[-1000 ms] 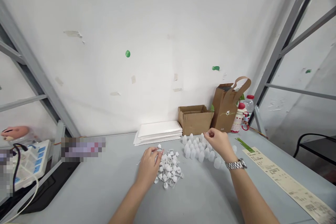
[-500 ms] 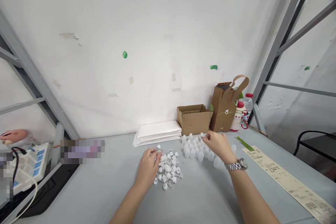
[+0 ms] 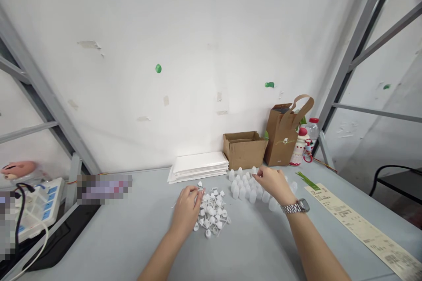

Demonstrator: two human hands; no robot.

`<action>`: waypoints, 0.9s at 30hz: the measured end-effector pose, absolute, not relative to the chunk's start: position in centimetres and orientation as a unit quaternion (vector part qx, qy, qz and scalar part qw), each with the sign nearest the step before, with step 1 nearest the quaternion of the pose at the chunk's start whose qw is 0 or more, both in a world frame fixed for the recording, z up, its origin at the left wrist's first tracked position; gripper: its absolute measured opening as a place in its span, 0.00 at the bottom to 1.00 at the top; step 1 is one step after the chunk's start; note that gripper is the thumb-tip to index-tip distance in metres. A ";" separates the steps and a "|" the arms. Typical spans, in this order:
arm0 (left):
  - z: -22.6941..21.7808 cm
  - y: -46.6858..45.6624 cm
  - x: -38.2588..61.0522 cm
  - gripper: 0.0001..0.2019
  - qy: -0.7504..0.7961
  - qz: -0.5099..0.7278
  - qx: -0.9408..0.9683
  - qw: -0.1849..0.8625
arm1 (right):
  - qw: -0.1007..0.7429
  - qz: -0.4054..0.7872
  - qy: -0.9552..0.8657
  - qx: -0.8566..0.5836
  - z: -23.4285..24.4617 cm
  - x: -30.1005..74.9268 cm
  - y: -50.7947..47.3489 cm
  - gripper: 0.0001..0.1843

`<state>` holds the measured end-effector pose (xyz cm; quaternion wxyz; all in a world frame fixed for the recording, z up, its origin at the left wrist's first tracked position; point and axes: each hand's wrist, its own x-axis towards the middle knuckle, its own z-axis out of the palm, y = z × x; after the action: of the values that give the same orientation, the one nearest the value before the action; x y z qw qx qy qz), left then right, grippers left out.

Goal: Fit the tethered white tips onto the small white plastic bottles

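Observation:
My left hand (image 3: 187, 208) rests at the left edge of a heap of small white caps with thin stems (image 3: 212, 215). Its fingers are curled, thumb close to the index finger, and whatever lies between them is hidden. One white cap (image 3: 199, 184) shows just beyond the fingertips. On the right, my right hand (image 3: 272, 181), with a metal-banded watch (image 3: 296, 207) at the wrist, reaches over a group of small translucent plastic bottles (image 3: 242, 193). Thumb and fingers are pinched together beside a bottle (image 3: 253, 170) at the back; what they grip is too small to make out.
Behind the bottles stand an open cardboard box (image 3: 245, 153) and a brown paper bag (image 3: 280, 140). White flat sheets or envelopes (image 3: 199, 163) are stacked by the wall. A long printed label strip (image 3: 359, 224) lies at right; a power strip (image 3: 42, 210) sits at far left.
The view has shifted very slightly. Both hands stay in nearly the same places, with the right fingers still at the back of the bottle group.

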<state>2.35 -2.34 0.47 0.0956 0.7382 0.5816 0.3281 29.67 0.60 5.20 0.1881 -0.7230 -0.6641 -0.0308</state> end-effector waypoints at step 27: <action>0.2 -2.0 2.2 0.25 0.576 0.439 0.671 0.157 | 0.208 -0.026 -0.795 -0.570 4.8 25.1 -1.1 0.06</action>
<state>2.22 -2.01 0.20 0.1566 0.6715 0.5759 0.4392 25.14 -1.09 4.77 0.2083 -0.5696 -0.7947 -0.0263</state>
